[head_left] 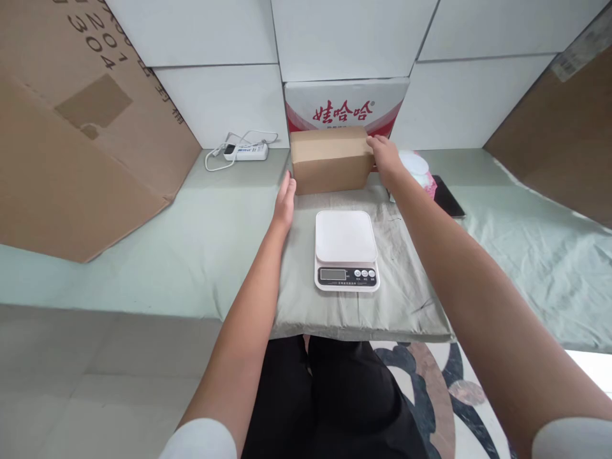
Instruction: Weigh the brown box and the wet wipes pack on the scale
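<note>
At the far edge of the grey cloth [406, 299], a small brown cardboard box [329, 159] stands closed and upright, its back against a red-and-white carton [347, 105] that leans on the white tiled wall [220, 102]. Right hand [385, 156]: laid on the box's upper right corner, fingers curled over the top edge and touching it. Left hand [285, 201]: flat and open, fingers straight and together, at the box's lower left corner; whether the fingertips touch the cardboard cannot be told. Just in front of the box, between the two forearms, a white kitchen scale [345, 248] rests on the cloth, platform bare, display and buttons facing the person. To the right of the box lie a white-and-pink packet [421, 169] and a dark flat device [447, 197]. Well to the left, near the wall, sits a white power strip [246, 151] with its cable. Large cardboard sheets [71, 140] lean at both sides.
</note>
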Action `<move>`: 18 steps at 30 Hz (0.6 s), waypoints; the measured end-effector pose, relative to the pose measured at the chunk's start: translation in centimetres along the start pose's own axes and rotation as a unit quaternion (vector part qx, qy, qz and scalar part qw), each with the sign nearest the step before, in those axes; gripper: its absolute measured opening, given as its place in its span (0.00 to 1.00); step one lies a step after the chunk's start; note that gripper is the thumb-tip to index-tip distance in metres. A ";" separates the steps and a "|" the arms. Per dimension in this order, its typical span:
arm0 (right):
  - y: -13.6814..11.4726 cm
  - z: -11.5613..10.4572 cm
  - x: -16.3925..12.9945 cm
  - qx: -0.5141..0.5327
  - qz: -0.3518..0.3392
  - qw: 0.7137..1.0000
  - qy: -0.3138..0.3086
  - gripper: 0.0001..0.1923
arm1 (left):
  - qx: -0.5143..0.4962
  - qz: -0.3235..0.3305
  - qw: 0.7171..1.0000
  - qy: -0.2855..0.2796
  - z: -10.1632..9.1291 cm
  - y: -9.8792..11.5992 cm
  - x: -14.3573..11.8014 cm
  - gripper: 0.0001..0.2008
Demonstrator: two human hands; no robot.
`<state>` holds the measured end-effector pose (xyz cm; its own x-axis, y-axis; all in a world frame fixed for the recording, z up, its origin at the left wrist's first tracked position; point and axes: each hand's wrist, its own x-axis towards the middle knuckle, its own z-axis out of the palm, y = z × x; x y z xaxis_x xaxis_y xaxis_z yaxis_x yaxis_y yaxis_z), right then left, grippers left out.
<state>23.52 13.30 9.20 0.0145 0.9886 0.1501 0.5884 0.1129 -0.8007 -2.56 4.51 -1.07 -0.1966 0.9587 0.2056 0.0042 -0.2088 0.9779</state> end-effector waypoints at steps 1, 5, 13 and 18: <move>0.1 0.3 -0.7 0.003 0.016 1.000 -0.001 0.30 | -0.003 -0.003 1.000 -0.005 0.0 -0.3 0.2 0.40; -0.5 0.6 -3.9 0.037 0.008 0.999 0.013 0.35 | -0.011 0.020 1.000 -0.006 -0.2 0.7 0.0 0.41; -1.1 -5.2 -16.5 0.008 -0.158 0.984 0.083 0.42 | -0.001 0.096 0.995 -0.009 -0.7 8.8 -11.4 0.44; 1.7 -6.2 -22.3 0.038 -0.168 0.978 0.114 0.45 | -0.001 0.082 0.996 -0.035 -0.3 8.5 -18.4 0.42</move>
<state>29.20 -9.20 8.02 0.0152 0.8476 0.5305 0.5299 0.4431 -0.7231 0.83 -14.95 3.45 -0.1251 0.9230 0.3639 0.0290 -0.3632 0.9312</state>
